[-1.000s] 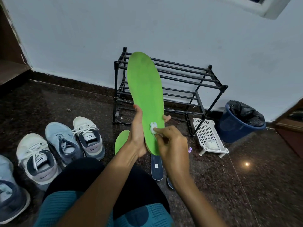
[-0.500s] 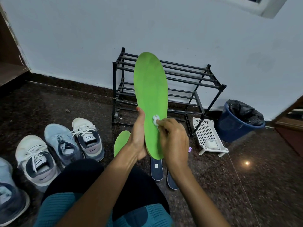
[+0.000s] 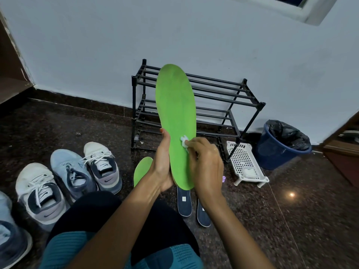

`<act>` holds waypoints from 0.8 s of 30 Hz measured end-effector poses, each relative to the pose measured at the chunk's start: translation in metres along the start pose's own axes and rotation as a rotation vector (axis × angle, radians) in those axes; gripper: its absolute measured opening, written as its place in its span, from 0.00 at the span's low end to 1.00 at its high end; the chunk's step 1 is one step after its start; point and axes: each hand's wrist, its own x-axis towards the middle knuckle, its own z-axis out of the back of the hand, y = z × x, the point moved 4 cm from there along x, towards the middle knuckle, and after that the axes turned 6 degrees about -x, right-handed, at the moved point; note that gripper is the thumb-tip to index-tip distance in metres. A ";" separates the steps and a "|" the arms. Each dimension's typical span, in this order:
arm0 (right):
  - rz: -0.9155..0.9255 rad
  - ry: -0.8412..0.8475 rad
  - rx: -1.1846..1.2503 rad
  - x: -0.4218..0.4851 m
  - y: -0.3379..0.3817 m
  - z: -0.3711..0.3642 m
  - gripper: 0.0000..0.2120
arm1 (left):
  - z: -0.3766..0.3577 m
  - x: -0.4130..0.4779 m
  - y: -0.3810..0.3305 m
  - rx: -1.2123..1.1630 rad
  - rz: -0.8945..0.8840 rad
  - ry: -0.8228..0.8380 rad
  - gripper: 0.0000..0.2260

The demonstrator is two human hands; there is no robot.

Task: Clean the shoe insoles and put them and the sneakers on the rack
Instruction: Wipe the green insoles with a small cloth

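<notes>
Green insole (image 3: 175, 121) is held up in front of the black bar rack (image 3: 223, 98), long axis near vertical with a slight lean. Its rounded toe end is uppermost and its heel end down at the palm, and the face is flat, matte and finely napped. Left hand (image 3: 162, 167) clasps the lower left edge with the thumb along it, while the right hand (image 3: 206, 160) pinches a small crumpled white wipe (image 3: 184, 140) against the insole's lower face. On the speckled dark stone floor (image 3: 291, 220) lie a second green insole (image 3: 141, 169) and two navy insoles (image 3: 184, 202) — lengthwise toward the rack — with laced mesh sneakers (image 3: 39, 193) to the left.
</notes>
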 end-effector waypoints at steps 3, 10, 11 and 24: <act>0.008 -0.013 -0.018 0.003 0.001 -0.002 0.04 | 0.001 -0.001 0.000 0.001 -0.011 0.002 0.31; -0.044 0.168 0.164 -0.023 0.001 0.000 0.07 | 0.003 0.005 -0.003 -0.086 0.011 0.003 0.39; -0.048 0.172 0.180 -0.027 0.001 0.001 0.07 | 0.003 0.005 -0.004 -0.089 0.012 0.008 0.40; -0.088 0.046 0.095 0.000 0.001 -0.002 0.08 | 0.004 0.001 -0.001 0.024 0.009 -0.020 0.31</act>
